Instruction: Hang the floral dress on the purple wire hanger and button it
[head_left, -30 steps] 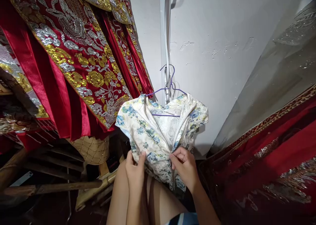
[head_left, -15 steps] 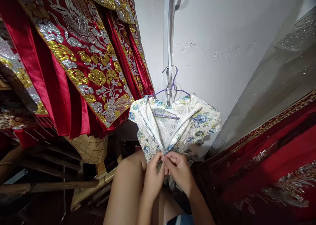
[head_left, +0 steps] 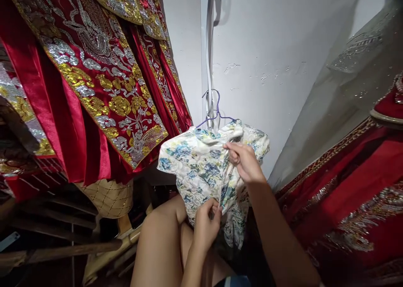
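A white garment with blue and green flowers hangs on a purple wire hanger in front of the wall. My left hand pinches the garment at the lower end of its front zipper line. Higher up, near the neckline, my right hand is closed on the upper part of the same line; whatever small piece is between the fingertips is hidden. The front edges now lie together between both hands, and the neck opening is mostly covered.
Red garments with gold and silver sequins hang at the left. Below them are a beige quilted item and bamboo framing. Clear plastic and red beaded cloth are at the right. My bare knee is under the garment.
My right hand has moved up from beside my left hand to the neckline. The garment's open front has come together. The view has shifted slightly.
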The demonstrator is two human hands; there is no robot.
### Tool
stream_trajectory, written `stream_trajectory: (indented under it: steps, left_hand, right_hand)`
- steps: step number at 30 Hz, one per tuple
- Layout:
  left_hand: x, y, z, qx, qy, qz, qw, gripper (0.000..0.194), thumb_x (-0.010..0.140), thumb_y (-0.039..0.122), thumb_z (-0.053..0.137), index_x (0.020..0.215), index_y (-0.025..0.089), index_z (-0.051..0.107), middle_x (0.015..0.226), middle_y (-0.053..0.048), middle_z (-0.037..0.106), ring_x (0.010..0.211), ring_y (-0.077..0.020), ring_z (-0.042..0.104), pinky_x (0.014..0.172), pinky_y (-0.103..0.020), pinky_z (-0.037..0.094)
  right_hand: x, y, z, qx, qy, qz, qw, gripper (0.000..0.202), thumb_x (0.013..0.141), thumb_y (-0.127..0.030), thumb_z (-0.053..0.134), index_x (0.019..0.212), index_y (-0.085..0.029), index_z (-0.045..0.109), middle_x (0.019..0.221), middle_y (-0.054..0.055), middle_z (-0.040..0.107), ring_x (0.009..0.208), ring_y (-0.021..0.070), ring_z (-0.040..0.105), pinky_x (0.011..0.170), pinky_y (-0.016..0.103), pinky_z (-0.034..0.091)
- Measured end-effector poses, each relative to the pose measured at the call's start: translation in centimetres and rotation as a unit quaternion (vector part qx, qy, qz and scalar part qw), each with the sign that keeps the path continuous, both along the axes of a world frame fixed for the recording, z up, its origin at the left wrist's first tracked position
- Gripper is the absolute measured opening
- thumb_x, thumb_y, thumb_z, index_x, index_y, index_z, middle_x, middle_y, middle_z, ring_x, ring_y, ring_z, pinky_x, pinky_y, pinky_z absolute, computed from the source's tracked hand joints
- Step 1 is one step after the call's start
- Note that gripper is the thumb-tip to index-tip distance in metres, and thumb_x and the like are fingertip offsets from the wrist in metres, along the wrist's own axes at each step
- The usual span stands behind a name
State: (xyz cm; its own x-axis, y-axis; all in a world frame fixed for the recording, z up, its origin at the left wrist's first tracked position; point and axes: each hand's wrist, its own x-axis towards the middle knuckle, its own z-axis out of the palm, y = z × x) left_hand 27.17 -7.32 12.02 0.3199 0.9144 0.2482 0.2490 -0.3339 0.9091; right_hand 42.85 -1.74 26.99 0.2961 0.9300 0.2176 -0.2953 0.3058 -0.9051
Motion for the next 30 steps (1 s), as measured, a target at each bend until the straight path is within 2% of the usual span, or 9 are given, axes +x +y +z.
stream_trajectory:
  steps: [4, 7, 9, 14, 17, 21, 25, 27, 30]
  left_hand:
    - [0.0, 0.9, -1.3, -0.026, 0.024, -0.001, 0.999, 0.017, 0.087, 0.026, 0.053, 0.072, 0.02, 0.05, 0.062, 0.002, 0.051, 0.061, -0.0155, 0.05, 0.062, -0.025, 0.035]
    - [-1.3, 2.4, 0.5, -0.028, 0.06, -0.053, 0.996, 0.016, 0.084, 0.024, 0.056, 0.069, 0.019, 0.053, 0.062, 0.002, 0.054, 0.061, -0.0155, 0.051, 0.061, -0.025, 0.036]
    - [-2.2, 3.7, 3.7, 0.022, 0.067, -0.079, 0.994, 0.015, 0.083, 0.02, 0.057, 0.069, 0.019, 0.06, 0.069, -0.001, 0.063, 0.069, -0.0176, 0.057, 0.067, -0.026, 0.04]
    - [-2.1, 6.8, 14.6, 0.23, -0.05, 0.028, 0.971, 0.022, 0.092, 0.027, 0.059, 0.111, 0.021, 0.069, 0.088, -0.003, 0.069, 0.08, -0.0177, 0.061, 0.079, -0.026, 0.045]
    - [-0.5, 8.2, 18.2, 0.319, -0.006, 0.001, 0.948, 0.022, 0.096, 0.026, 0.056, 0.114, 0.021, 0.068, 0.091, -0.004, 0.07, 0.079, -0.0167, 0.061, 0.078, -0.027, 0.045]
    - [0.8, 8.8, 18.9, 0.395, 0.017, 0.062, 0.916, 0.014, 0.096, 0.023, 0.056, 0.089, 0.017, 0.066, 0.083, -0.003, 0.068, 0.076, -0.0156, 0.061, 0.074, -0.027, 0.045]
    - [-1.9, 10.2, 18.6, 0.365, -0.113, 0.217, 0.898, 0.01, 0.096, 0.02, 0.056, 0.091, 0.017, 0.064, 0.089, -0.002, 0.066, 0.085, -0.0142, 0.06, 0.08, -0.026, 0.045]
    - [-4.4, 11.8, 18.3, 0.235, -0.261, 0.282, 0.893, 0.01, 0.095, 0.014, 0.056, 0.087, 0.017, 0.063, 0.085, 0.001, 0.064, 0.083, -0.0117, 0.059, 0.08, -0.024, 0.045]
    - [-7.5, 13.9, 16.4, -0.041, -0.469, 0.298, 0.831, 0.027, 0.098, 0.007, 0.042, 0.075, 0.017, 0.052, 0.069, 0.003, 0.055, 0.07, -0.009, 0.056, 0.074, -0.022, 0.047]
  right_hand:
    - [-0.1, 1.8, 3.2, 0.045, 0.027, -0.014, 0.999, 0.028, 0.066, -0.037, 0.082, 0.073, -0.013, 0.07, 0.045, -0.007, 0.044, 0.042, 0.0043, 0.032, 0.039, 0.02, 0.021]
    - [-1.1, 1.8, 3.2, 0.054, 0.012, -0.007, 0.998, 0.026, 0.07, -0.038, 0.079, 0.075, -0.014, 0.07, 0.047, -0.006, 0.048, 0.042, 0.005, 0.036, 0.041, 0.02, 0.024]
    - [-1.6, 1.5, 2.8, 0.059, -0.004, -0.001, 0.998, 0.025, 0.073, -0.038, 0.076, 0.076, -0.015, 0.068, 0.046, -0.006, 0.049, 0.042, 0.0058, 0.037, 0.042, 0.02, 0.025]
    - [-2.1, 0.2, 2.6, 0.077, -0.048, -0.003, 0.996, 0.018, 0.076, -0.033, 0.069, 0.07, -0.018, 0.062, 0.043, -0.006, 0.048, 0.042, 0.0071, 0.037, 0.043, 0.021, 0.025]
    - [-1.9, 0.1, 2.5, 0.097, -0.086, 0.005, 0.992, 0.021, 0.077, -0.034, 0.07, 0.068, -0.019, 0.059, 0.043, -0.007, 0.044, 0.042, 0.0078, 0.036, 0.045, 0.023, 0.026]
    - [-1.5, 1.4, 0.3, 0.048, -0.183, -0.079, 0.979, 0.02, 0.077, -0.033, 0.069, 0.068, -0.02, 0.057, 0.049, -0.006, 0.047, 0.044, 0.0092, 0.034, 0.045, 0.024, 0.024]
    - [-1.2, 1.6, -4.3, -0.019, -0.225, -0.081, 0.971, 0.027, 0.075, -0.032, 0.066, 0.057, -0.022, 0.048, 0.048, -0.006, 0.041, 0.045, 0.0095, 0.031, 0.046, 0.025, 0.021]
    - [-1.2, 0.5, -6.5, -0.033, -0.207, -0.042, 0.977, 0.029, 0.076, -0.033, 0.064, 0.057, -0.022, 0.046, 0.047, -0.007, 0.036, 0.045, 0.0091, 0.028, 0.046, 0.025, 0.019]
    - [-1.9, -2.1, -9.1, -0.054, -0.151, 0.024, 0.987, 0.027, 0.078, -0.033, 0.063, 0.059, -0.022, 0.047, 0.047, -0.008, 0.034, 0.045, 0.0088, 0.027, 0.047, 0.025, 0.019]
